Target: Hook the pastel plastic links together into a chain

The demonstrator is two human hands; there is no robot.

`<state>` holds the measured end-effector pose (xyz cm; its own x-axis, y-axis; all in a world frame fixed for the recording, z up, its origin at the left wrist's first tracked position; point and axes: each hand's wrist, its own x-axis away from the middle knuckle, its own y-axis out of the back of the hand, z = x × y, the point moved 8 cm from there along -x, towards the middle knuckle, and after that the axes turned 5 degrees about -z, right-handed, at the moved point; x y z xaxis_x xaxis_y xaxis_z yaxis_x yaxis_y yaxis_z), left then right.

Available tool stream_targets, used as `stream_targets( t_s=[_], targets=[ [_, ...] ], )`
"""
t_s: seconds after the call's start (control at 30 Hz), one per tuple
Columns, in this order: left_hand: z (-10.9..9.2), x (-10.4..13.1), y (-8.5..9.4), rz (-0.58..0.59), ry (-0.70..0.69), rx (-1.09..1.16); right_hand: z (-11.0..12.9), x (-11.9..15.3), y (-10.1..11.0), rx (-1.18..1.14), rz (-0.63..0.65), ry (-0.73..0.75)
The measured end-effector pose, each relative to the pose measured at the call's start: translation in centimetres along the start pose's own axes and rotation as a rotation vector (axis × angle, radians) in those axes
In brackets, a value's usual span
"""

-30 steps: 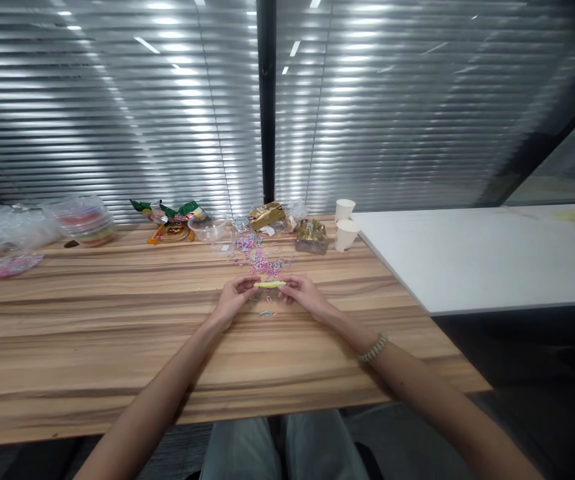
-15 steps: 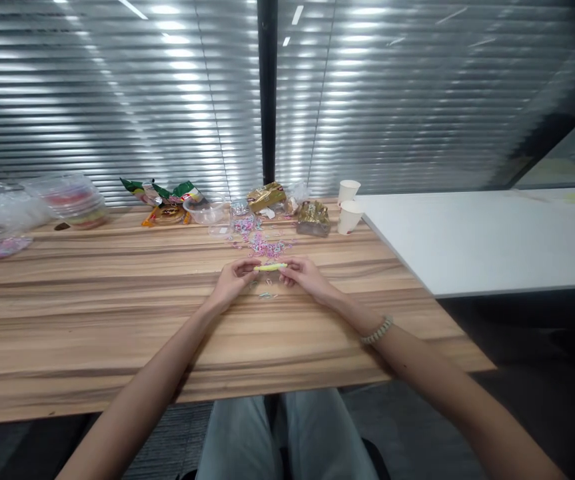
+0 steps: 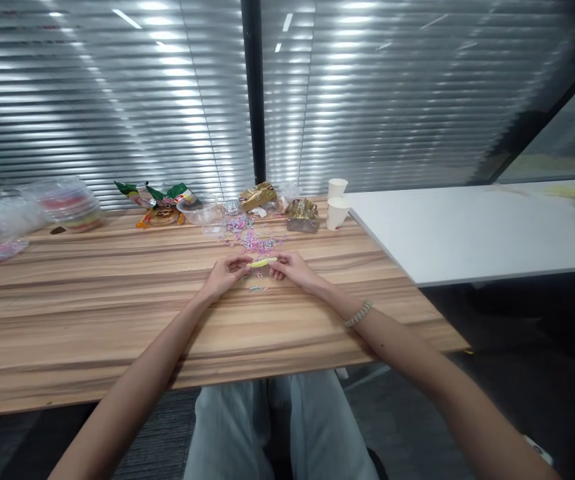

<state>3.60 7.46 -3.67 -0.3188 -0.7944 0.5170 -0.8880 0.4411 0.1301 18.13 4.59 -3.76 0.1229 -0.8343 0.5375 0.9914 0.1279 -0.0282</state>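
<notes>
my knees in pale trousers (image 3: pixel 277 427) sit under the near edge of the wooden table (image 3: pixel 92 320), which runs across in front of me from the left border to a corner on the right, where dark floor opens beyond. the wide stretch of wood between that edge and my hands is bare, and so is most of the left half, so there is room on both sides of my forearms.

both arms reach forward and converge near the table's middle, wrists low over the wood; a beaded bracelet (image 3: pixel 358 313) sits on my right wrist. my left hand (image 3: pixel 222 275) is curled with the fingertips pinching the left end of a small yellow-green strip (image 3: pixel 262 263), and my right hand (image 3: pixel 292 268) pinches its right end, so the strip spans the short gap between them, just above the surface. a few small clips (image 3: pixel 254 288) lie on the wood right beneath it.

just past my hands is a scatter of pink and pale little pieces (image 3: pixel 252 241). behind that, a clear plastic bowl (image 3: pixel 198 211), green snack wrappers (image 3: pixel 160 197), gold foil packets (image 3: pixel 301 215) and two paper cups (image 3: pixel 337 203) line the far edge. far left, clear plastic containers (image 3: pixel 70 203). a white table (image 3: pixel 467 227) abuts on the right; grey blinds (image 3: pixel 117 100) close the back.
</notes>
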Motion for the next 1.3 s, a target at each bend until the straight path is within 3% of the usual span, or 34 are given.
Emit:
stream_targets(
  t_s=[0.6, 1.03, 1.3],
  targets=[
    [0.2, -0.1, 0.4, 0.007, -0.113, -0.124, 0.8, 0.3, -0.2, 0.060, 0.053, -0.024],
    [0.1, 0.0, 0.6, -0.020, -0.062, -0.084, 1.6, 0.6, -0.2, 0.119, 0.074, 0.007],
    [-0.2, 0.1, 0.5, 0.003, -0.103, -0.104, 1.6, 0.6, -0.2, 0.113, 0.076, -0.005]
  ],
)
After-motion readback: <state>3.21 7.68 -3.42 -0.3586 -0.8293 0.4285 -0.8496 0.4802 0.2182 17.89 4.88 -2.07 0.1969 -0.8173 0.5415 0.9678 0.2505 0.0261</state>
